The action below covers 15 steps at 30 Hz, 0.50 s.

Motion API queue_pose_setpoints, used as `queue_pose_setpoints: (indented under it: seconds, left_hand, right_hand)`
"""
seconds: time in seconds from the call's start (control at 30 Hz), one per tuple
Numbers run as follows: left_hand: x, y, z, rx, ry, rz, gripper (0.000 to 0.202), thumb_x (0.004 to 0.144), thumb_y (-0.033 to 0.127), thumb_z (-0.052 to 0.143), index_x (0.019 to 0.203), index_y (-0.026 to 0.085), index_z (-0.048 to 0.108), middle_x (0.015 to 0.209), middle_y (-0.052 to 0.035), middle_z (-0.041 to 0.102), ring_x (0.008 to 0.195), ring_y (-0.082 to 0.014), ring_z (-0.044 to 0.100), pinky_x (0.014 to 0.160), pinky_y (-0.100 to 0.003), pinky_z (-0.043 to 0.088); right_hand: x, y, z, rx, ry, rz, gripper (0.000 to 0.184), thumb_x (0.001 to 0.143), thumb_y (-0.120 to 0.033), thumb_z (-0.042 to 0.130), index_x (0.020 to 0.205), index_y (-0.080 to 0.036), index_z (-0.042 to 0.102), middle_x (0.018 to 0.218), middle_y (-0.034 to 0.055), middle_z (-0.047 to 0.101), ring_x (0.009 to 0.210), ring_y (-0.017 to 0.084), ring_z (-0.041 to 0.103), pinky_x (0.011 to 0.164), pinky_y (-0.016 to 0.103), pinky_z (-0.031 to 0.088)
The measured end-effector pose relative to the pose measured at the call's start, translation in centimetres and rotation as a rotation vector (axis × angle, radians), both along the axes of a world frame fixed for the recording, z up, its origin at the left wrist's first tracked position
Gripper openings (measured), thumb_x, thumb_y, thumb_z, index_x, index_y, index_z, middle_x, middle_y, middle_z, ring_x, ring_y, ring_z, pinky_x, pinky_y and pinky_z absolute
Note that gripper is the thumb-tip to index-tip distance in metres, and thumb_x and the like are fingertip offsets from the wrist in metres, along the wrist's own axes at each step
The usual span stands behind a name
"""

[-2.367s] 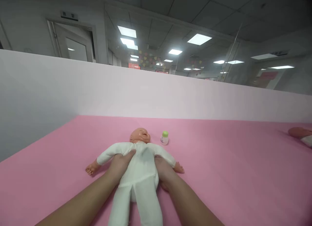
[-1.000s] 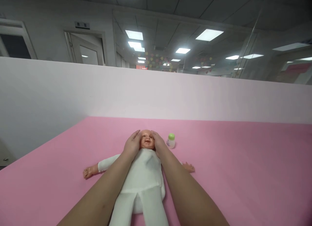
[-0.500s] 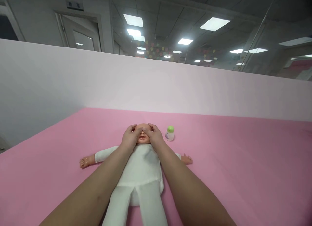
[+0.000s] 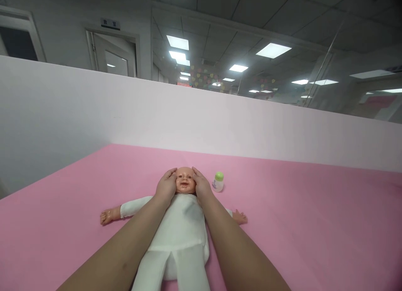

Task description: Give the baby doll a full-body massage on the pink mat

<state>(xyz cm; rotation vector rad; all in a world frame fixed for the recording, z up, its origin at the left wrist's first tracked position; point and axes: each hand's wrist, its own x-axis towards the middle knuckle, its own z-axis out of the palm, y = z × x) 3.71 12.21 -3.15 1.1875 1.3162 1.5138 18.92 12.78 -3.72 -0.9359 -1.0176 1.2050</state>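
Note:
A baby doll (image 4: 179, 224) with a soft white body lies on its back, arms spread out and its hard plastic face turned up. My left hand (image 4: 166, 186) cups the left side of the doll's head, fingers curved along it. Against the opposite side of the head rests my right hand (image 4: 202, 185), in a matching grip with its thumb by the cheek. Between the two hands the doll's eyes and mouth are uncovered. A small clear bottle with a green cap (image 4: 218, 182) stands just right of my right hand, apart from it.
The doll lies on a pink padded surface (image 4: 298, 224). A low white wall (image 4: 201, 119) borders it at the back and continues along the left. Beyond are a door (image 4: 114, 58), glass panels and lit ceiling panels.
My thumbs have moved outward from the doll's eye area to the sides of its face, uncovering the eyes. The camera has tilted up slightly. The bottle has stayed beside the head.

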Motion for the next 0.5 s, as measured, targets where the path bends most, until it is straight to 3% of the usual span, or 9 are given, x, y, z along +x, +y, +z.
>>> queue_pose_setpoints:
  seconds: [0.23, 0.5]
  left_hand:
    - [-0.10, 0.07, -0.09, -0.024, -0.076, -0.047, 0.049, 0.091, 0.042, 0.066, 0.135, 0.021, 0.069, 0.137, -0.0118, 0.071, 0.124, -0.0273, 0.068, 0.106, -0.038, 0.053]
    - [-0.02, -0.07, -0.15, -0.030, -0.077, -0.040, 0.054, 0.085, 0.042, 0.075, 0.135, 0.022, 0.068, 0.130, -0.0108, 0.074, 0.116, -0.0271, 0.071, 0.101, -0.036, 0.054]
  right_hand:
    - [0.21, 0.12, -0.22, 0.008, 0.050, 0.031, 0.065, 0.078, -0.034, 0.071, 0.142, -0.023, 0.066, 0.157, 0.0039, 0.056, 0.147, 0.026, 0.050, 0.122, 0.038, 0.041]
    - [0.01, -0.29, 0.17, 0.030, -0.009, 0.011, 0.065, 0.074, -0.041, 0.082, 0.135, -0.025, 0.068, 0.149, 0.0057, 0.063, 0.139, 0.030, 0.057, 0.119, 0.042, 0.045]
